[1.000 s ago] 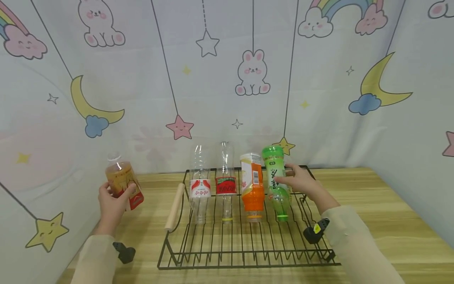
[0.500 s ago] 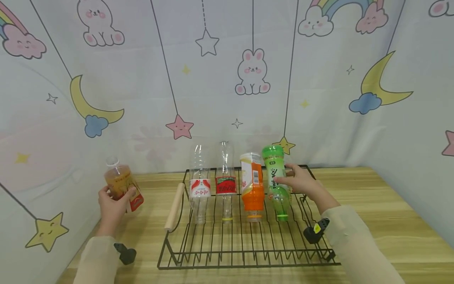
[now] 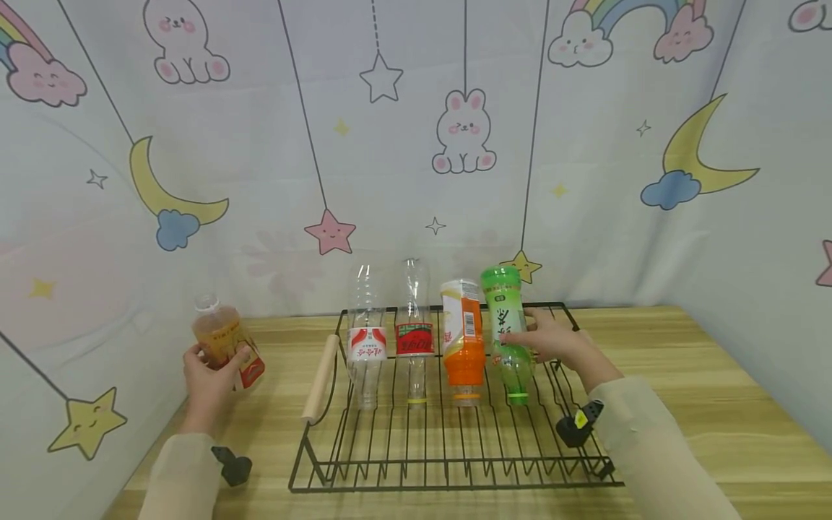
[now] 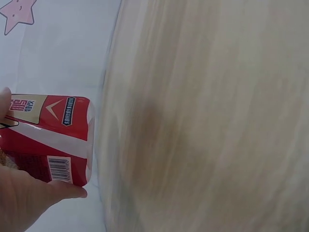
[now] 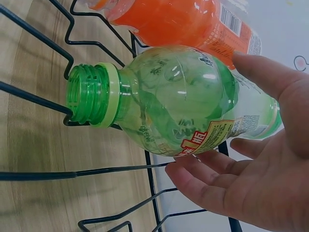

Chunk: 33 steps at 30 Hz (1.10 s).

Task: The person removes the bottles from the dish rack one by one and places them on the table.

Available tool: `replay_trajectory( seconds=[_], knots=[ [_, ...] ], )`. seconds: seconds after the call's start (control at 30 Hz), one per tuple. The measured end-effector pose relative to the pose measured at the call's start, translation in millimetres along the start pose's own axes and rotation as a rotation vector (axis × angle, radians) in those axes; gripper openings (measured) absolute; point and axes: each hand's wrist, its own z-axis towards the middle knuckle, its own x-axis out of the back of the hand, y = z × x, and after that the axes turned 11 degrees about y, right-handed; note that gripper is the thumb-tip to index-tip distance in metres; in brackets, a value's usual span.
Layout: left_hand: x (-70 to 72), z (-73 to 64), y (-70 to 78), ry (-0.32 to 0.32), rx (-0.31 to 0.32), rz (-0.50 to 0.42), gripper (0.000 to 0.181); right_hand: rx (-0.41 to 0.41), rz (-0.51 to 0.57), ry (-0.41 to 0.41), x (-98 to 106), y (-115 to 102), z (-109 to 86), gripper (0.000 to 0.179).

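Note:
On the left, above the table, my left hand grips a clear plastic bottle with a yellow and red label, its uncapped neck up and tilted. The left wrist view shows the red base of this bottle between thumb and fingers. My right hand is at a green plastic bottle that leans mouth down in a black wire rack. In the right wrist view, my thumb lies along one side of the green bottle, and loosely spread fingers lie at the other side.
Left of the green bottle, an orange bottle, a clear bottle with a red label and another with a white and red label lean mouth down in the rack. The rack has a wooden handle. A printed curtain hangs behind the table.
My left hand has lowered slightly, and the mouth of its bottle has tipped towards me. My right fingers have shifted a little at the green bottle, which stays in place.

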Motion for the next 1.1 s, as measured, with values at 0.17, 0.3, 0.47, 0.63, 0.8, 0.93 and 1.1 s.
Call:
replay_trajectory(
  seconds=[0.17,0.3,0.47,0.63,0.8,0.93,1.1],
  knots=[
    [-2.3,-0.9,-1.1,-0.022,0.047,-0.041,0.093,0.005,0.012,-0.024,-1,1,-0.9,0.095],
    [-4.3,-0.2,-3.5,-0.025,0.063,-0.053,0.093,0.004,0.02,-0.026,-1,1,-2.1,0.096],
    [-4.1,0.5,-8.5,-0.003,0.04,-0.038,0.091,-0.005,0.028,-0.035,-2,0,-3.2,0.099],
    [-4.2,1.5,-10.7,0.002,0.042,-0.041,0.09,-0.003,0.046,-0.057,-3,1,-3.5,0.1],
    [-3.7,1.9,-12.8,-0.012,0.044,-0.039,0.092,0.001,0.052,-0.073,-3,2,-2.8,0.098],
    [-3.8,2.4,-15.7,-0.012,0.036,-0.033,0.092,0.002,0.05,-0.076,-3,2,-2.8,0.098],
    [-5.2,3.8,-18.1,0.001,0.022,-0.037,0.092,0.006,0.068,-0.087,-4,0,-4.5,0.099]
  ],
)
